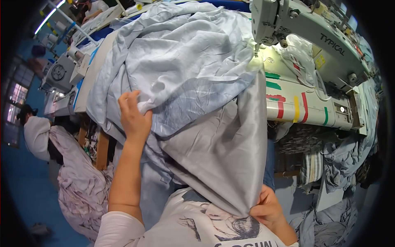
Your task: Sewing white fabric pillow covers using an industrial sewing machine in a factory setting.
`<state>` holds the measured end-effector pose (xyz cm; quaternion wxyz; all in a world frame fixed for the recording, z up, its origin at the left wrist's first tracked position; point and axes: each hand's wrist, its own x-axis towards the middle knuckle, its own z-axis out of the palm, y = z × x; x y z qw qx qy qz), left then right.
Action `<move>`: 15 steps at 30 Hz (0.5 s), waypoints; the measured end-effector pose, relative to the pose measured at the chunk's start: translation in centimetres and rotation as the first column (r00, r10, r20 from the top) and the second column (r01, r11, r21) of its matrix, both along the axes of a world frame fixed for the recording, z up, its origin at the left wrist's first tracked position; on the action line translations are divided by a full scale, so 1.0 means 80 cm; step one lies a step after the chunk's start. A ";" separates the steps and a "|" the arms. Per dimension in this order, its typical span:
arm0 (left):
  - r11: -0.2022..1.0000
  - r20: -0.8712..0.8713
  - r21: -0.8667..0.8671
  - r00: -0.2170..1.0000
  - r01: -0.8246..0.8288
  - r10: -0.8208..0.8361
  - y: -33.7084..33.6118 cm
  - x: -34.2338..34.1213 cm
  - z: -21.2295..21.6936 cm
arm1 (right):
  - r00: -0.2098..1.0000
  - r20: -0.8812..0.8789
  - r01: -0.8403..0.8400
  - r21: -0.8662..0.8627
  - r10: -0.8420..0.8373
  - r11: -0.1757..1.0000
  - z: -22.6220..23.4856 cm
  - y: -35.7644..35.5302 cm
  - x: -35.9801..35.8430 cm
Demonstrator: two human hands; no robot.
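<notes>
A large pale blue-grey cloth (177,53) lies bunched over the sewing table. Its smoother grey part (214,144) hangs toward my lap, stretched from near the needle area down to a corner. My left hand (135,117) rests at the near left of the bunched cloth, its fingers bent and apart, with a fold between thumb and forefinger. Low at the right, by my shirt, my right hand (269,210) pinches the corner of the grey part. The sewing machine head (273,24) stands at the upper right; its lit needle area (257,53) is beside the cloth's right edge.
Coloured tape strips (296,109) mark the machine bed. A white plastic bag (298,51) lies under the machine arm. Heaps of cloth (329,222) sit at the lower right, and another pile (82,193) at the left. A co-worker (37,131) is at the far left.
</notes>
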<state>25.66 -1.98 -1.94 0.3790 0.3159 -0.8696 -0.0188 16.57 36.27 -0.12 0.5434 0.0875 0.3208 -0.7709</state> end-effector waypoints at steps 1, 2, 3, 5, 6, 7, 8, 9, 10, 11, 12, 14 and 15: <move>0.980 0.051 -0.191 0.997 0.062 -0.054 -0.004 0.001 -0.006 | 0.979 -0.088 -0.179 0.089 0.187 0.980 -0.007 0.012 -0.002; 0.979 0.055 -0.195 0.998 0.053 -0.043 -0.010 0.006 -0.012 | 0.915 -0.159 -0.341 0.190 0.371 0.921 -0.010 0.017 -0.005; 0.979 0.022 -0.203 0.999 0.030 -0.026 -0.017 0.013 -0.017 | 0.908 -0.153 -0.354 0.217 0.390 0.910 -0.007 0.017 -0.006; 0.998 -0.031 -0.051 0.999 -0.022 0.021 -0.031 0.029 -0.026 | 0.873 -0.257 -0.378 0.184 0.415 0.907 -0.007 0.020 -0.011; 0.995 -0.102 0.051 0.991 -0.085 0.090 -0.033 0.039 -0.027 | 0.826 -0.361 -0.404 0.155 0.433 0.901 -0.007 0.020 -0.013; 0.978 -0.165 0.164 0.973 -0.132 0.159 -0.032 0.048 -0.029 | 0.833 -0.361 -0.389 0.158 0.420 0.907 -0.010 0.021 -0.014; 0.977 -0.195 0.144 0.963 -0.158 0.184 -0.038 0.068 -0.031 | 0.788 -0.436 -0.420 0.135 0.434 0.898 -0.015 0.023 -0.014; 0.974 -0.226 0.120 0.950 -0.193 0.216 -0.043 0.094 -0.032 | 0.735 -0.510 -0.458 0.111 0.446 0.882 -0.018 0.023 -0.013; 0.977 -0.214 0.017 0.954 -0.213 0.212 -0.032 0.105 -0.017 | 0.744 -0.509 -0.439 0.116 0.433 0.891 -0.014 0.021 -0.014; 0.967 -0.405 0.240 0.895 -0.090 0.184 -0.024 0.114 -0.005 | 0.770 -0.474 -0.442 0.086 0.427 0.893 -0.004 0.016 -0.013; 0.968 -0.361 0.223 0.912 -0.118 0.195 -0.014 0.120 0.020 | 0.793 -0.441 -0.440 0.062 0.420 0.896 0.002 0.015 -0.012; 0.965 -0.428 0.258 0.900 0.033 0.083 0.025 0.106 0.083 | 0.815 -0.426 -0.437 -0.006 0.393 0.899 0.009 0.021 -0.012; 0.999 -0.325 0.035 0.946 -0.001 0.012 0.039 0.112 0.122 | 0.851 -0.333 -0.418 0.039 0.406 0.908 0.027 0.015 -0.013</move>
